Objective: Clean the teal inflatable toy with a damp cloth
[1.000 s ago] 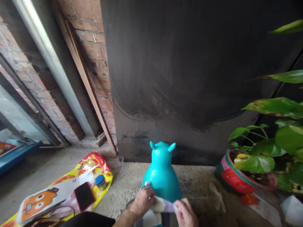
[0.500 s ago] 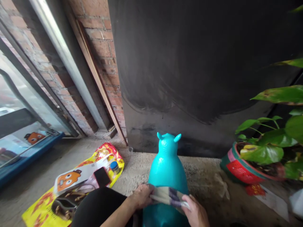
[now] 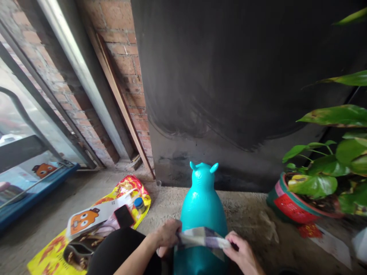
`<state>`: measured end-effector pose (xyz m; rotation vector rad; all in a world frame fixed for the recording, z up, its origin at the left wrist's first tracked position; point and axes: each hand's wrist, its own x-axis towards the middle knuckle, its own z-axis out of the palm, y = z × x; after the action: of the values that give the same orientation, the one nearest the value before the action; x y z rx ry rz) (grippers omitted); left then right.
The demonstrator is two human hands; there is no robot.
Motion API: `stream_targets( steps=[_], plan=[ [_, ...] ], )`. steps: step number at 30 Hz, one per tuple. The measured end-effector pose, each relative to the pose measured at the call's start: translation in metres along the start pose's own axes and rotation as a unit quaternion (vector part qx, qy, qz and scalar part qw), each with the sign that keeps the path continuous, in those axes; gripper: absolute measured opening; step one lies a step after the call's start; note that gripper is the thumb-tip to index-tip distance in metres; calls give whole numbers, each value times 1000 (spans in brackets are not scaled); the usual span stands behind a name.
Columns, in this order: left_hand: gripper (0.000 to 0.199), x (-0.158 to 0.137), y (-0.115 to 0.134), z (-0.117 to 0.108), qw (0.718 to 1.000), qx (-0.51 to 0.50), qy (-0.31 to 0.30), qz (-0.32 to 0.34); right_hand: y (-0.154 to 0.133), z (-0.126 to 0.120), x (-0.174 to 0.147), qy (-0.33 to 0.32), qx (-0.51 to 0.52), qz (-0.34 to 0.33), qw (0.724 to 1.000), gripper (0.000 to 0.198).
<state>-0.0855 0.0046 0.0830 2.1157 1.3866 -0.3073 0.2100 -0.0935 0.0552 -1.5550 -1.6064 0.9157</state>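
A turquoise inflatable animal toy [image 3: 203, 206] with two small ears stands upright in front of me, facing the black board. Across its back stretches a checked cloth [image 3: 200, 237] in grey, white and purple. The fingers of my left hand [image 3: 169, 233] are closed on the cloth's left end. At the right end, my right hand [image 3: 239, 246] pinches the cloth between thumb and fingers. Whether the cloth touches the toy along its whole length I cannot tell. My knee in black fabric [image 3: 126, 252] is beside my left forearm.
A yellow plastic bag [image 3: 46, 252] lies on the floor at left, carrying a black phone [image 3: 124, 216], a blue-capped jar [image 3: 139, 204] and a dark brown bag [image 3: 77, 254]. A potted plant [image 3: 304, 208] stands at right. The black board [image 3: 229, 76] rises ahead; a blue trolley [image 3: 37, 191] is far left.
My hands have moved apart, the right one further right and the left slightly left. The cloth between them is now pulled out wider and flatter.
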Motion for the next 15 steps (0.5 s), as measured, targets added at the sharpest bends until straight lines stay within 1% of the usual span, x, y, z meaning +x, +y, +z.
stream_targets(
  steps=[2,5,8,11,13,15],
  plan=[
    [19,4,2,-12,999,8,33,-2,-12,-5,15,14,-14,-8,1000,18],
    [17,14,6,-39,995,23,92,-13,-30,-16,49,60,-42,-26,997,15],
    [15,23,12,-73,987,33,155,-27,-52,-34,83,103,-59,-50,992,14],
    [14,26,18,-101,979,36,201,-22,-76,-55,103,137,-73,-84,984,14],
    [16,24,22,-108,976,35,212,-12,-86,-65,105,153,-83,-99,980,15],
    [20,21,25,-101,978,33,204,-4,-82,-66,97,162,-95,-102,977,17]
  ],
)
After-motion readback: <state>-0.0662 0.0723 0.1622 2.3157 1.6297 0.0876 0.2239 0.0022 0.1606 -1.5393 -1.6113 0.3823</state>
